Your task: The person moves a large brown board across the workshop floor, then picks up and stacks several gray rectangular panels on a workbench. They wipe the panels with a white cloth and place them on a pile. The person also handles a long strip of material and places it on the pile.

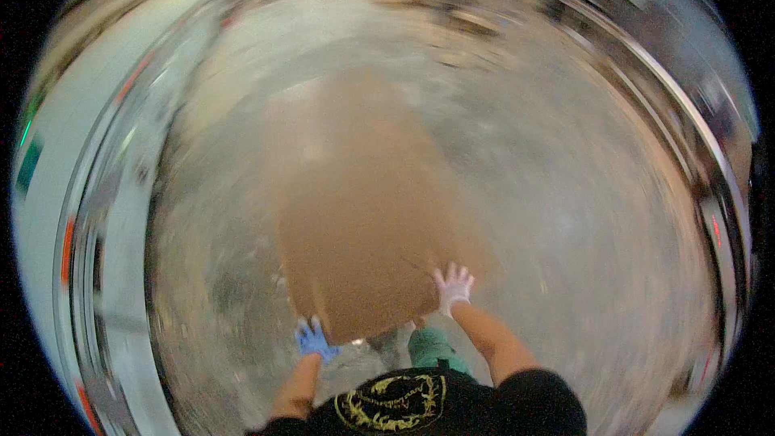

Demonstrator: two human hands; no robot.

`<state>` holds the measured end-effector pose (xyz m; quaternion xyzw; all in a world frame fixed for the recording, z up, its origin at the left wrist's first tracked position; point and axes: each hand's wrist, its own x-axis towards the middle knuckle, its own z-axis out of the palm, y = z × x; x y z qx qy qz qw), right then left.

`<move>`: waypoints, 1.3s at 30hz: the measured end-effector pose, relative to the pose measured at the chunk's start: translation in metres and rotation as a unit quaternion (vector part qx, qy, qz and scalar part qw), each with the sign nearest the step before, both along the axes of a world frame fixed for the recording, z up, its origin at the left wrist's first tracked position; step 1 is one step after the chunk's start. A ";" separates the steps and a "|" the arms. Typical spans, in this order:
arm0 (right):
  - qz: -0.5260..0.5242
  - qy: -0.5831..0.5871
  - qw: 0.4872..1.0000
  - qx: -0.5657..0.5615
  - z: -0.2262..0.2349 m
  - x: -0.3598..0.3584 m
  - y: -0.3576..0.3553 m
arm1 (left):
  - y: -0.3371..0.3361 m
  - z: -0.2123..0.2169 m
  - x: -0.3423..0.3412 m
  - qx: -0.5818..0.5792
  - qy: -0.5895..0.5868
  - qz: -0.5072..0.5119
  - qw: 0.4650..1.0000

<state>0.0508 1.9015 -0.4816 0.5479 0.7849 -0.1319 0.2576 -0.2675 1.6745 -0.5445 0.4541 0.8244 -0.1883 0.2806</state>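
The cardboard (pixel 363 210) is mid-floor (pixel 565 186), off the floor's left edge. Left hand (pixel 316 340) is at its near-left corner, right hand (pixel 454 287) at its near-right, fingers spread, unclenched. Even force from both is advisable.

A mottled grey concrete floor (pixel 565 202) spreads widely. Along the left runs a pale grey structure (pixel 121 234) with orange strips (pixel 68 250); a long pale rail (pixel 658 69) lines the right. Blurred brown flat pieces (pixel 472 23) lie far ahead.
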 end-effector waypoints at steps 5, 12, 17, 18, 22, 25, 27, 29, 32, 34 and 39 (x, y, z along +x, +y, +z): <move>0.065 -0.079 0.992 -0.071 -0.025 -0.095 0.150 | 0.131 -0.016 -0.074 -0.058 -0.002 0.072 0.996; 0.067 -0.082 0.993 -0.054 -0.029 -0.208 0.340 | 0.319 -0.015 -0.184 0.010 -0.001 0.110 0.994; 0.060 -0.064 0.996 -0.026 -0.033 -0.319 0.518 | 0.508 -0.034 -0.307 0.013 0.015 0.101 0.995; 0.047 -0.072 0.996 -0.036 -0.034 -0.330 0.535 | 0.535 -0.028 -0.319 -0.006 0.000 0.103 0.995; 0.008 -0.076 0.996 -0.038 -0.029 -0.418 0.649 | 0.665 -0.021 -0.415 -0.005 -0.009 0.084 0.996; 0.061 -0.103 0.993 0.005 -0.043 -0.477 0.714 | 0.720 -0.023 -0.475 -0.028 -0.052 0.114 0.992; 0.114 -0.104 0.987 0.046 -0.043 -0.536 0.783 | 0.776 -0.045 -0.539 0.008 0.004 0.039 0.999; 0.124 -0.101 0.987 0.023 -0.031 -0.603 0.864 | 0.864 -0.046 -0.602 0.038 0.017 0.029 0.999; 0.136 -0.124 0.982 0.044 -0.044 -0.663 0.969 | 0.981 -0.032 -0.674 0.036 -0.004 0.079 0.996; 0.125 -0.124 0.984 0.007 -0.029 -0.722 1.031 | 1.043 -0.033 -0.726 0.008 0.019 0.086 0.996; 0.118 -0.135 0.984 -0.009 -0.033 -0.816 1.149 | 1.174 -0.036 -0.828 -0.016 -0.003 0.126 0.992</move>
